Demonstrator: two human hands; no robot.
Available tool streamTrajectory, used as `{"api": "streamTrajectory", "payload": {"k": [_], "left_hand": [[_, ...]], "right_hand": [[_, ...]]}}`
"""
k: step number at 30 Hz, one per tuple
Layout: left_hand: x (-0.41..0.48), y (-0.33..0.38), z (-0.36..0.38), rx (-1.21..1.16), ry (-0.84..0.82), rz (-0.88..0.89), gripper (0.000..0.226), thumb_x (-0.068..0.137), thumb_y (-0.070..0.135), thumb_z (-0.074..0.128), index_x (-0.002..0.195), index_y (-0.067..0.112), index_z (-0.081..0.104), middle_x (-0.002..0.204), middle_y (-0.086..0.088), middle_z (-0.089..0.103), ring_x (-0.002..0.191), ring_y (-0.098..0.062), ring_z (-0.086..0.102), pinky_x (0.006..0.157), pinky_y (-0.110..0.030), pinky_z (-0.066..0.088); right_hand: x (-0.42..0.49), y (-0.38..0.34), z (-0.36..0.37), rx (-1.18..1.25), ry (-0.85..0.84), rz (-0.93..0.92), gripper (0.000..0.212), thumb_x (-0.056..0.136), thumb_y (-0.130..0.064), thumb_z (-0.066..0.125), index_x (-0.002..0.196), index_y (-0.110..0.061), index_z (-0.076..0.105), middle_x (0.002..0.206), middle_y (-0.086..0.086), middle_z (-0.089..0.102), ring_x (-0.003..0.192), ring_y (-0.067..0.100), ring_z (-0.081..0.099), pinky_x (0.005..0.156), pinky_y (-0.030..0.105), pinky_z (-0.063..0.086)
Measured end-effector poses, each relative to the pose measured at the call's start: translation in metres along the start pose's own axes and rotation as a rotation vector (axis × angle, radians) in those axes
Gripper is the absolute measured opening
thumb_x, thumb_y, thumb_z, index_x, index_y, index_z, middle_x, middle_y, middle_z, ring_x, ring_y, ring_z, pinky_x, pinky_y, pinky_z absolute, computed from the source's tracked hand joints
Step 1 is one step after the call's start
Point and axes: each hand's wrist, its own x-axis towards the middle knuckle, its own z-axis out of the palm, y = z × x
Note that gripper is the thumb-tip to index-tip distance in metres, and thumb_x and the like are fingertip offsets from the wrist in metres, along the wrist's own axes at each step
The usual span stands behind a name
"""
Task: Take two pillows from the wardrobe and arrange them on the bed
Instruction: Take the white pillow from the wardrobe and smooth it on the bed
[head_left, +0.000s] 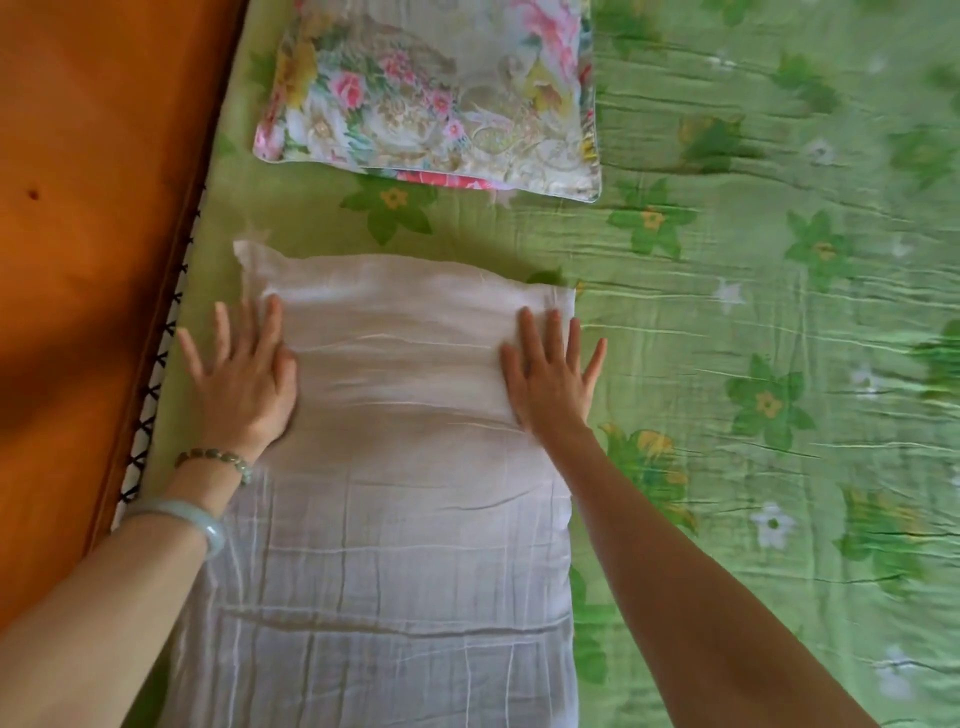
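A long white pillow (395, 467) lies flat on the bed's green flowered sheet (753, 312), running from the bottom of the view toward the middle. My left hand (241, 374) rests flat on its left edge, fingers spread. On the pillow's right edge lies my right hand (550, 376), also flat with fingers apart. Neither hand grips anything. A second pillow with a pink and yellow floral cover (431, 93) lies beyond the white one, apart from it, at the top of the view.
An orange wooden headboard or side panel (88, 234) runs along the left edge of the bed. The green sheet stretches wide and wrinkled to the right of both pillows.
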Motion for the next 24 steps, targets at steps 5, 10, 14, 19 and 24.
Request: {"api": "streamTrajectory", "payload": {"k": [5, 10, 14, 19, 24], "left_hand": [[0.033, 0.036, -0.040, -0.081, 0.249, 0.071, 0.066, 0.095, 0.033, 0.021, 0.155, 0.006, 0.014, 0.163, -0.014, 0.010, 0.151, -0.030, 0.001, 0.111, -0.037, -0.028], [0.059, 0.088, -0.030, 0.095, 0.125, 0.320, 0.057, 0.102, 0.035, 0.016, 0.154, 0.016, 0.025, 0.163, -0.006, 0.015, 0.152, -0.024, 0.001, 0.116, -0.050, -0.017], [0.064, 0.061, -0.003, 0.189, 0.011, 0.360, 0.061, 0.098, 0.042, 0.009, 0.153, 0.026, 0.030, 0.158, 0.000, 0.033, 0.151, -0.023, 0.010, 0.116, -0.051, -0.016], [0.080, 0.021, 0.002, 0.034, 0.028, 0.239, 0.053, 0.102, 0.042, 0.024, 0.142, 0.021, 0.050, 0.146, -0.001, 0.052, 0.147, -0.030, 0.026, 0.116, -0.055, -0.008], [0.138, -0.004, -0.027, -0.239, -0.056, 0.173, 0.039, 0.102, 0.037, 0.039, 0.096, 0.011, 0.068, 0.111, -0.020, 0.067, 0.110, -0.039, 0.058, 0.105, -0.054, 0.033]], "right_hand": [[0.024, -0.042, -0.043, 0.174, 0.251, 0.001, 0.060, 0.095, -0.043, 0.013, 0.151, -0.024, 0.016, 0.161, 0.009, 0.006, 0.148, 0.025, -0.002, 0.113, 0.051, -0.015], [0.032, -0.119, -0.029, 0.146, 0.037, -0.375, 0.054, 0.100, -0.038, 0.017, 0.152, -0.024, 0.012, 0.161, 0.009, 0.001, 0.148, 0.024, -0.004, 0.117, 0.046, -0.008], [0.047, -0.090, -0.006, -0.041, -0.075, -0.487, 0.054, 0.101, -0.045, 0.014, 0.152, -0.028, 0.013, 0.161, 0.003, 0.010, 0.148, 0.022, 0.002, 0.115, 0.044, -0.011], [0.066, -0.026, -0.002, 0.039, -0.094, -0.264, 0.051, 0.098, -0.051, 0.019, 0.143, -0.033, 0.037, 0.151, -0.005, 0.037, 0.142, 0.016, 0.025, 0.115, 0.050, -0.007], [0.120, 0.007, -0.037, 0.423, -0.089, 0.055, 0.030, 0.095, -0.033, 0.048, 0.099, -0.015, 0.071, 0.102, 0.012, 0.068, 0.107, 0.029, 0.058, 0.103, 0.044, 0.033]]}}
